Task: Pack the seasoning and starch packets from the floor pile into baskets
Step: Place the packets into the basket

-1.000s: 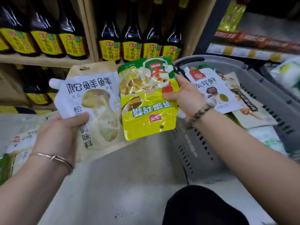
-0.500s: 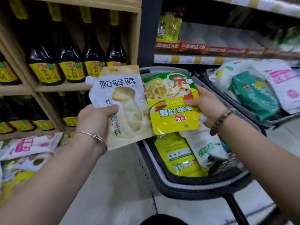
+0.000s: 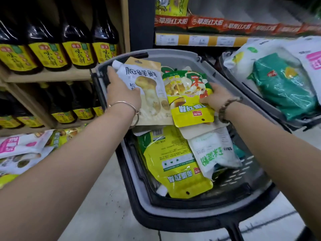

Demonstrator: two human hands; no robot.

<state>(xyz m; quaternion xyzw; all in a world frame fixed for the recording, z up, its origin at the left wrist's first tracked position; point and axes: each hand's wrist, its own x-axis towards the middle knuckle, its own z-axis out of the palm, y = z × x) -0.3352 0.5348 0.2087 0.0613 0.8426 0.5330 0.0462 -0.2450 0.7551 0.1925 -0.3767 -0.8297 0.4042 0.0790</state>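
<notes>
Packets [image 3: 175,164] in basket [image 3: 173,216], shelves [image 3: 48,75] left.

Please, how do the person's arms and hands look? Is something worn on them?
Both forearms are bare, with no sleeves in view and no gloves. At the wrist of the left hand there is a thin metal bangle of rose-gold tone. At the wrist of the right hand there is a beaded bracelet of brownish round beads.

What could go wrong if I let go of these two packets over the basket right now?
The mushroom packet in the left hand hangs near the left rim of the grey basket, so it may catch there or slip outside. The yellow packet in the right hand would likely land on the white starch packet and slide.
</notes>
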